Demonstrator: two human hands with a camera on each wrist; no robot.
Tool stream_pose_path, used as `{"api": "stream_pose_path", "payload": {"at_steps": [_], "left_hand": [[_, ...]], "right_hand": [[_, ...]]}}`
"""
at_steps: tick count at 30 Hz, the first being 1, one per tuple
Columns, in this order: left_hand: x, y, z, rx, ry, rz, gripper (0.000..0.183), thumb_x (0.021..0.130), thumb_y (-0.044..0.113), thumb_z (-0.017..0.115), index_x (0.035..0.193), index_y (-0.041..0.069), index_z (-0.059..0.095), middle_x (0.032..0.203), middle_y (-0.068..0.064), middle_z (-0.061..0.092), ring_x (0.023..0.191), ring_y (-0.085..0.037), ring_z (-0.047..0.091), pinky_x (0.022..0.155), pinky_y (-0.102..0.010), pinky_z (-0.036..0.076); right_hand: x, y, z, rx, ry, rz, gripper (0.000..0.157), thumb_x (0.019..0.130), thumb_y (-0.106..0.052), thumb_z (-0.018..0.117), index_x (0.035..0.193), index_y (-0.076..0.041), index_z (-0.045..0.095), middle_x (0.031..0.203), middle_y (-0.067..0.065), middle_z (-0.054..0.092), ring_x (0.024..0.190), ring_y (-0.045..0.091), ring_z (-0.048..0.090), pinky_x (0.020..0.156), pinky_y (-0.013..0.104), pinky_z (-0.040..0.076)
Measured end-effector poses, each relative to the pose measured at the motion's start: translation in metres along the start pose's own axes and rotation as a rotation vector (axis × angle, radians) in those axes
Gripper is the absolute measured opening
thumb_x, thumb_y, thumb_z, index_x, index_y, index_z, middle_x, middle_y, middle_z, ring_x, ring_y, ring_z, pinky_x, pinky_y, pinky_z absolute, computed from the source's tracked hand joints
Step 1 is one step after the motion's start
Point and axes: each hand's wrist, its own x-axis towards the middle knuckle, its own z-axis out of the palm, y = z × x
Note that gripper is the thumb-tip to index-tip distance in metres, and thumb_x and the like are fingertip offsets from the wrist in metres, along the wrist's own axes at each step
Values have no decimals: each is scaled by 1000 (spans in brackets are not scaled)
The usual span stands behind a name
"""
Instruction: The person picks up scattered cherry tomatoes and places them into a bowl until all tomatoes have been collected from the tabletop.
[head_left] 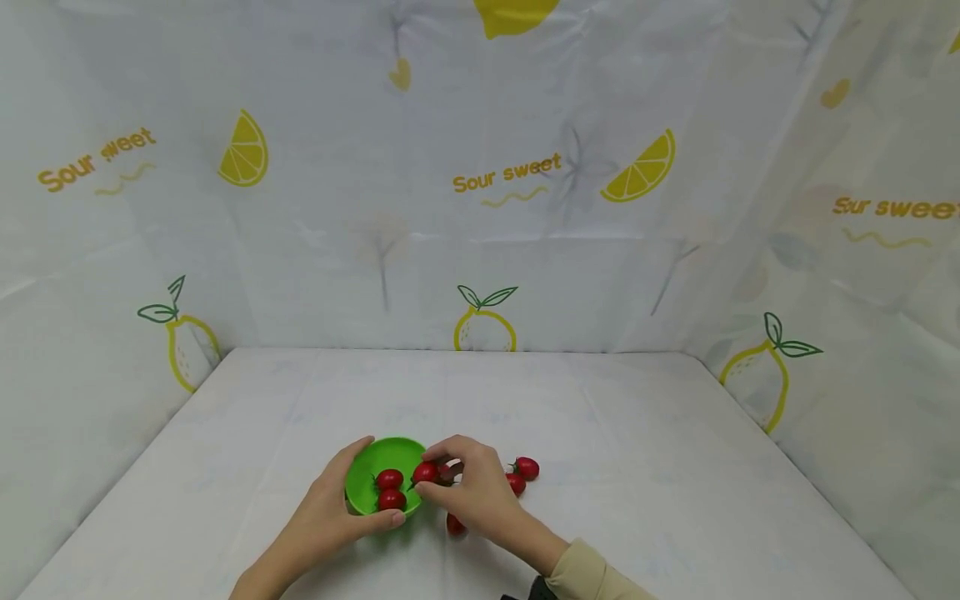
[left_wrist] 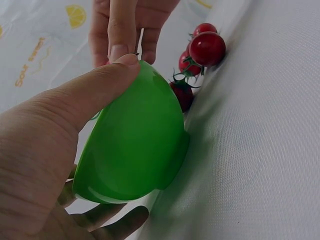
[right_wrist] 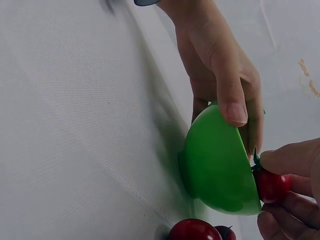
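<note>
A green bowl [head_left: 362,492] stands on the white table, and two red cherry tomatoes [head_left: 391,499] with green stems lie inside it. My left hand [head_left: 330,502] grips the bowl from the left, thumb along the near rim and fingers round the far side. Between thumb and fingers my right hand [head_left: 474,487] pinches another cherry tomato [right_wrist: 272,186], held right at the bowl's right rim. More cherry tomatoes [left_wrist: 207,49] lie on the table to the right of the bowl, partly hidden behind my right hand in the head view.
White cloth with lemon prints covers the table [head_left: 637,467] and hangs as a wall [head_left: 315,208] behind and at both sides. A beige sleeve [head_left: 592,573] shows at my right wrist, with a dark object [head_left: 542,588] beside it at the lower edge.
</note>
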Motion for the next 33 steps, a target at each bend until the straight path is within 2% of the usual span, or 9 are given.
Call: {"api": "stream_pose_path", "payload": {"at_steps": [21, 27, 33], "left_hand": [[-1, -1, 0, -4, -2, 17, 107, 68, 52, 87, 150, 9, 34, 146, -10, 43, 129, -30, 45, 102, -54, 41], [-1, -1, 0, -7, -4, 18, 107, 68, 51, 87, 150, 9, 34, 145, -9, 43, 129, -30, 45, 102, -55, 41], [-1, -1, -1, -2, -7, 10, 107, 68, 52, 87, 150, 10, 33, 146, -9, 43, 129, -30, 45, 102, -55, 41]], "right_hand": [[1, 3, 3, -36, -72, -64, 30, 78, -8, 84, 106, -4, 72, 99, -7, 66, 82, 15, 65, 71, 25, 57], [2, 2, 3, -37, -67, -52, 32, 78, -9, 85, 106, -4, 71, 99, -6, 66, 79, 19, 67, 69, 24, 57], [1, 3, 3, -28, -67, -30, 34, 77, -12, 85, 107, -5, 71, 100, -6, 66, 75, 15, 66, 68, 24, 56]]}}
